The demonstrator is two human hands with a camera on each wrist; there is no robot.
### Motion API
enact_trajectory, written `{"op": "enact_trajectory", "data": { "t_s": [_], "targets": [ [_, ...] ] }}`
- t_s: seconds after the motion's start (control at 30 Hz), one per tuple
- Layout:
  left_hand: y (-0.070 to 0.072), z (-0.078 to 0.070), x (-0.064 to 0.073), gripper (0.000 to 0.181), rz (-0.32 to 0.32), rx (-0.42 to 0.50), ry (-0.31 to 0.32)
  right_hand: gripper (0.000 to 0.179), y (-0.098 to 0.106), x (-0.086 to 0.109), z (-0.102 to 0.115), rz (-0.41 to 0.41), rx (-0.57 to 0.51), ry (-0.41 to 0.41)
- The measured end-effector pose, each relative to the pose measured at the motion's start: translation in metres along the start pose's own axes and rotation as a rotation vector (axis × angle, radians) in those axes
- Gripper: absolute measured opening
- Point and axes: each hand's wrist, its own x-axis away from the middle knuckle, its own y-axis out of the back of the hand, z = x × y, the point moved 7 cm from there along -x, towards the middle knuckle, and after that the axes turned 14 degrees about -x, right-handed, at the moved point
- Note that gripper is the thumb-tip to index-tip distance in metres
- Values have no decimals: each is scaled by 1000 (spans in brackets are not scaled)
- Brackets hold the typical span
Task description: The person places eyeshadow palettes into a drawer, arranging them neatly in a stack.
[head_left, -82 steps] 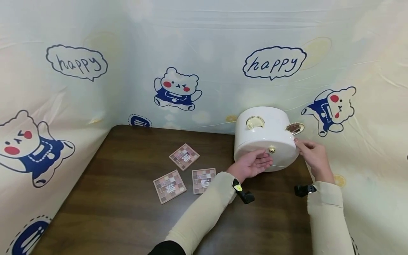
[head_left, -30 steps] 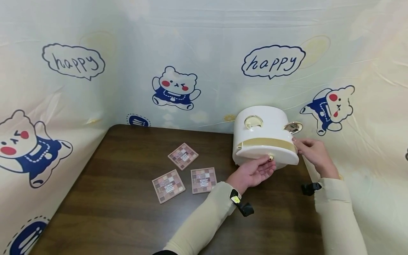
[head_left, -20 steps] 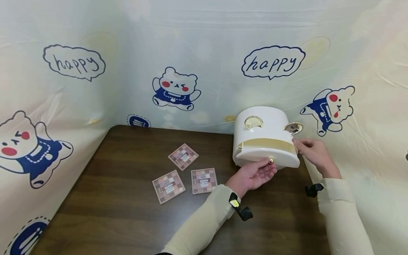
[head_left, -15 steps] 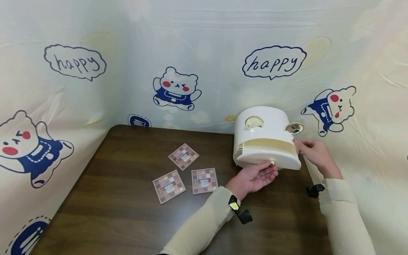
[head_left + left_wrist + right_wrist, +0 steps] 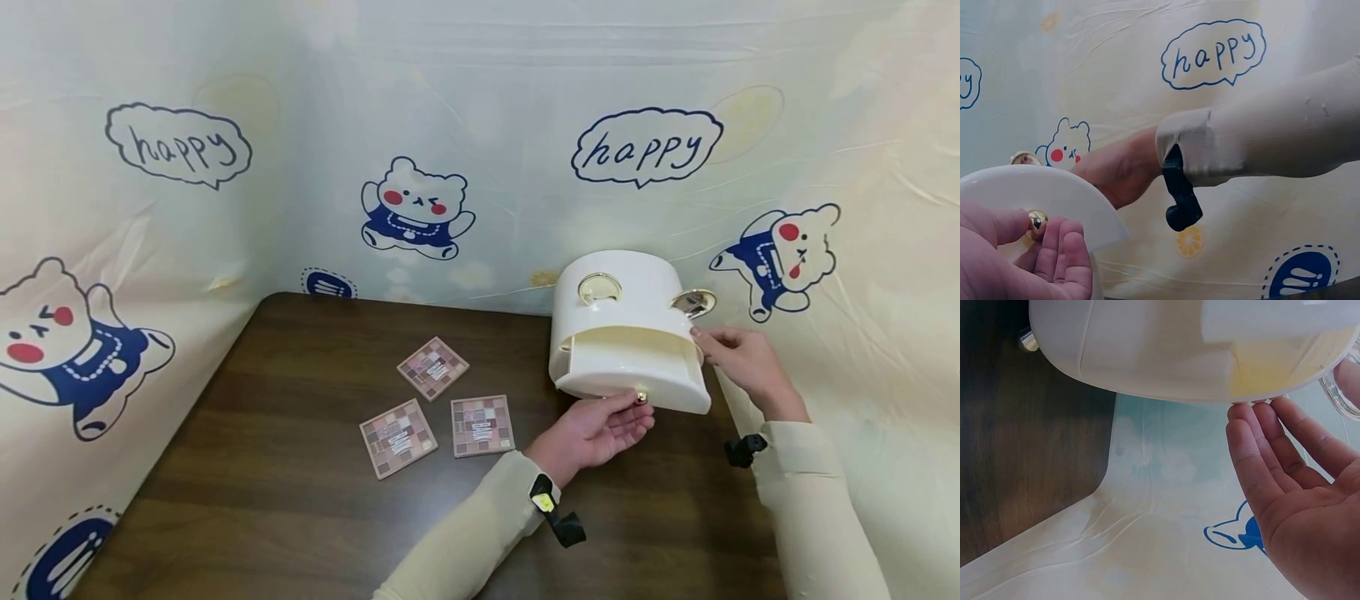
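Note:
A white rounded storage box (image 5: 637, 287) with two gold-rimmed ear-like discs stands at the back right of the table. Its drawer (image 5: 637, 383) is pulled well out, and the bare white inside shows. My left hand (image 5: 592, 429) pinches the gold drawer knob (image 5: 1037, 222) between thumb and fingers, palm up. On the box's right side rests my right hand (image 5: 750, 371). In the right wrist view its fairly straight fingertips (image 5: 1242, 412) touch the box wall, while the thumb (image 5: 1349, 381) lies near a disc.
Three square eyeshadow palettes, a back one (image 5: 433, 368), a left one (image 5: 398, 439) and a right one (image 5: 482, 426), lie left of the box on the dark wooden table (image 5: 315, 525). A printed cloth (image 5: 510, 100) hangs behind and at both sides.
The drawer, closed at first, has slid out toward me, with my left hand drawing back and down on its knob. My right hand stays at the box's side, its forearm shifted slightly right.

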Motion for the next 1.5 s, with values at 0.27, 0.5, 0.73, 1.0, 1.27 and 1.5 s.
{"op": "enact_trajectory", "data": {
  "t_s": [0.27, 0.5, 0.73, 1.0, 1.27, 1.5],
  "targets": [
    [-2, 10, 9, 15, 13, -13, 7, 69, 0, 0, -3, -3, -9, -10],
    [-5, 17, 18, 13, 9, -13, 8, 71, 1, -1, -4, 4, -6, -4],
    [-6, 20, 23, 14, 9, 2, 12, 72, 0, -2, -3, 9, -16, -8],
    [-5, 24, 24, 13, -5, 10, 14, 71, -1, 0, -4, 5, -28, -14],
    [-5, 24, 24, 11, 4, -1, 5, 73, -1, -2, -5, -14, -31, -27],
    [0, 29, 22, 9, -1, -12, 4, 74, 0, -2, -7, -3, -23, -27]
  ]
}}
